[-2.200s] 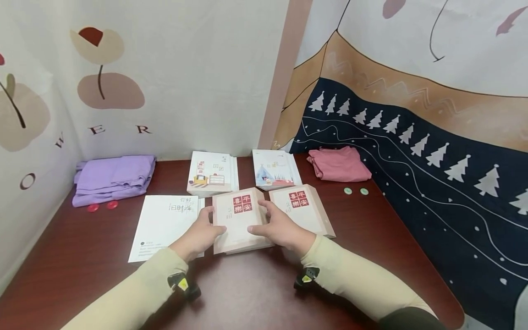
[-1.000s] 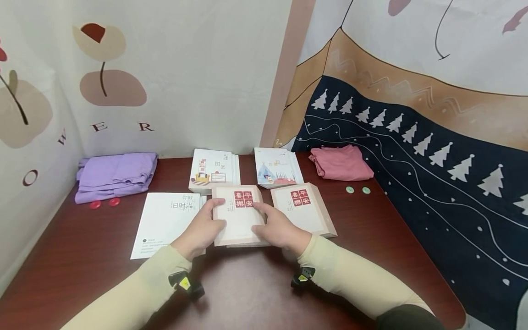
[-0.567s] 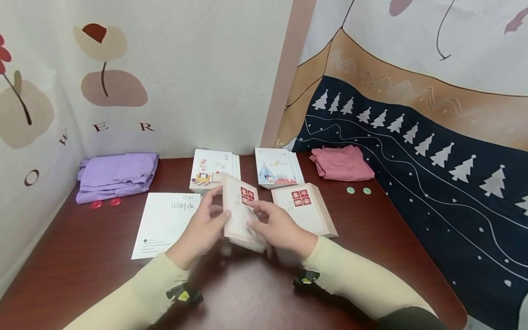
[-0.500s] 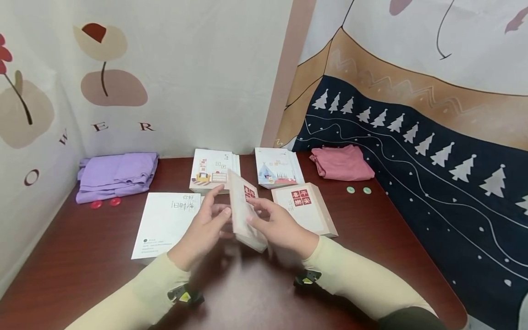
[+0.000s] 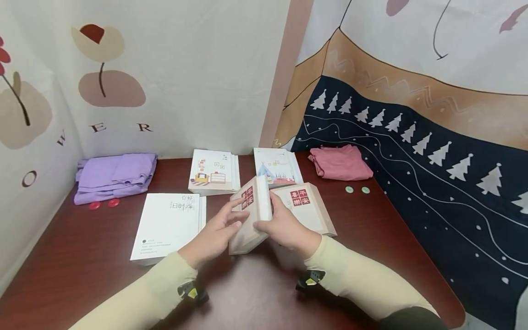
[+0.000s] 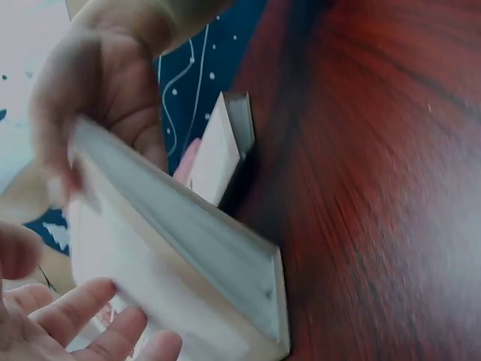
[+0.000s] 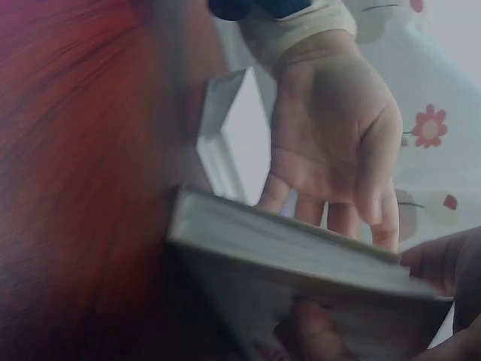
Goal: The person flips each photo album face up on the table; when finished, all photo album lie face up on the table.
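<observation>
In the head view a thick cream book (image 5: 250, 236) with red square characters on its cover stands tilted above the table, one lower corner near or on the wood. My right hand (image 5: 288, 229) grips its right side, thumb on the near side and fingers behind. My left hand (image 5: 213, 236) has loosely extended fingers against the front cover. The left wrist view shows these fingers (image 6: 113, 335) spread along the cover. The page edges of the held book (image 7: 301, 248) show in the right wrist view. A matching cream book (image 5: 307, 213) lies behind my right hand.
A white book (image 5: 165, 227) lies left, and two illustrated stacks of books (image 5: 212, 169), (image 5: 274, 165) lie at the back. Folded purple cloth (image 5: 115, 176) with red discs (image 5: 104, 204) is back left. Folded pink cloth (image 5: 340, 162) with green discs (image 5: 357, 189) is back right.
The book lay flat between both hands, then was lifted and tilted. It has swung so its page edge faces right. My left hand has loosened from its edge onto the cover.
</observation>
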